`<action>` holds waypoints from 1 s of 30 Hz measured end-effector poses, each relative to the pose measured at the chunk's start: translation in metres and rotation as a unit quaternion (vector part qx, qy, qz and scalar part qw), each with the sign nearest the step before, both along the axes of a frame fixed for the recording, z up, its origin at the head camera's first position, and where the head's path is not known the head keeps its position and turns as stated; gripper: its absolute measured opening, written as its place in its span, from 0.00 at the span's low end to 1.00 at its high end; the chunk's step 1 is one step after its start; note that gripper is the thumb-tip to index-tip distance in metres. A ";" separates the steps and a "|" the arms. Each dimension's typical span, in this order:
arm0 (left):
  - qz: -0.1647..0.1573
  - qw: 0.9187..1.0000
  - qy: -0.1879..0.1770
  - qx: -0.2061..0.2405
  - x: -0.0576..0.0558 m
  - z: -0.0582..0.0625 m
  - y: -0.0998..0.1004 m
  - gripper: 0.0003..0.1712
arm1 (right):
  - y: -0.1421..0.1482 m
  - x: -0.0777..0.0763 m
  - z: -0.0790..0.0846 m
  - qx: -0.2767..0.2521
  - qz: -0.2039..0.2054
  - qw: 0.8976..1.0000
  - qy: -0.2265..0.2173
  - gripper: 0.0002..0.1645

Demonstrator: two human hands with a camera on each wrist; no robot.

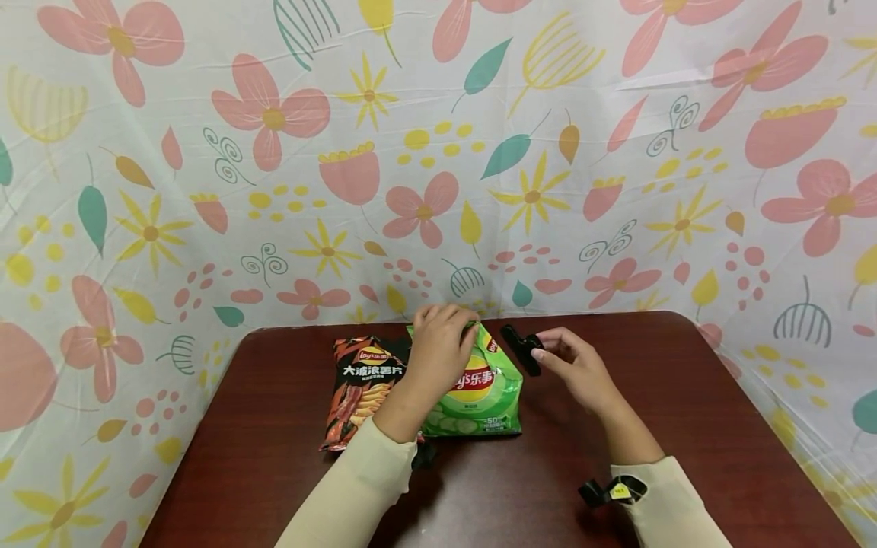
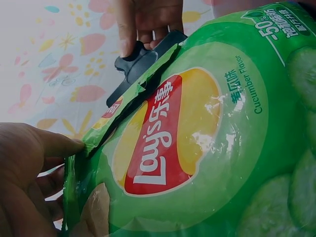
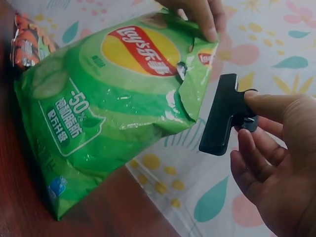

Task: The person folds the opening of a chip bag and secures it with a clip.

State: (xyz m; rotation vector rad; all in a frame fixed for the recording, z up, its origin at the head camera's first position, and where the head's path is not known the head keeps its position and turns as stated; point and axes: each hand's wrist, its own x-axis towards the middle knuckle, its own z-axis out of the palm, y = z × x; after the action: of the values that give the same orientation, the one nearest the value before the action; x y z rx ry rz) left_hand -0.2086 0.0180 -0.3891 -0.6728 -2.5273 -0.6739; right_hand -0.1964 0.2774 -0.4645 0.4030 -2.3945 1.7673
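Note:
A green bag of cucumber chips (image 1: 479, 403) stands on the table with its top edge folded over. My left hand (image 1: 441, 342) pinches that folded top, thumb in front, as the left wrist view shows. My right hand (image 1: 578, 369) holds a black bag clip (image 1: 522, 350) by its handles, just right of the bag's top. In the right wrist view the clip (image 3: 220, 116) is apart from the fold (image 3: 197, 89), its long bar turned toward it. Whether the clip's bars are parted cannot be made out.
A black and red chip bag (image 1: 363, 388) lies left of the green one, partly behind my left forearm. The dark red table (image 1: 274, 472) ends at the back against a flower-print cloth (image 1: 425, 152). A black strap device (image 1: 613, 491) sits at my right wrist.

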 end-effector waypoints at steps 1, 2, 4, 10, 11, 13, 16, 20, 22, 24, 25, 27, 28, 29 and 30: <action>-0.001 1.000 -0.001 0.001 0.000 0.000 0.000 0.09 | 0.000 0.000 0.001 0.003 0.001 1.000 0.007 0.16; -0.002 1.000 -0.001 0.001 0.000 0.000 0.000 0.09 | -0.001 0.001 0.002 0.006 0.002 1.000 0.013 0.16; -0.004 1.000 -0.003 0.002 0.000 0.000 0.000 0.09 | -0.002 0.002 0.003 0.009 0.003 1.000 0.023 0.15; -0.002 1.000 -0.002 0.002 0.000 0.001 0.000 0.09 | -0.006 0.001 0.007 0.006 0.021 0.999 0.043 0.13; -0.002 1.000 0.000 0.002 0.000 0.001 0.000 0.09 | -0.007 0.001 0.007 0.004 0.024 0.999 0.045 0.13; -0.003 1.000 0.002 0.003 0.000 0.001 -0.001 0.09 | -0.008 0.000 0.007 -0.002 0.030 0.998 0.049 0.13; -0.005 1.000 0.005 0.005 0.000 0.001 -0.001 0.09 | -0.008 0.000 0.007 -0.009 0.040 0.997 0.059 0.13; -0.007 1.000 0.006 0.005 0.001 0.001 0.000 0.09 | -0.009 0.000 0.008 -0.011 0.056 0.996 0.067 0.12; -0.008 1.000 0.004 0.005 0.001 0.001 0.000 0.09 | -0.009 0.000 0.009 -0.013 0.062 0.996 0.070 0.12; -0.009 1.000 0.001 0.005 0.002 0.001 0.000 0.09 | -0.010 -0.001 0.010 -0.013 0.063 0.995 0.070 0.12; -0.009 1.000 -0.001 0.006 0.002 0.001 0.000 0.09 | -0.010 -0.001 0.011 -0.013 0.063 0.995 0.072 0.12; -0.011 1.000 -0.004 0.008 0.002 0.001 0.000 0.09 | -0.010 -0.001 0.012 -0.014 0.063 0.995 0.074 0.12; -0.011 1.000 -0.005 0.009 0.002 0.001 0.000 0.09 | -0.011 -0.001 0.013 -0.012 0.061 0.995 0.074 0.12; -0.012 1.000 -0.005 0.009 0.002 0.001 0.000 0.09 | -0.011 -0.001 0.013 -0.011 0.060 0.995 0.074 0.12; -0.012 1.000 -0.006 0.010 0.002 0.001 0.001 0.09 | -0.011 -0.001 0.014 -0.010 0.059 0.995 0.074 0.11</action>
State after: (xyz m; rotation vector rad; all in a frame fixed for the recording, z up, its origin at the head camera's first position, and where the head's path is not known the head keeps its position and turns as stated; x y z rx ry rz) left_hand -0.2071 0.0187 -0.3879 -0.6959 -2.5234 -0.7126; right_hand -0.1977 0.2662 -0.4509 0.6605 -2.2923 1.7381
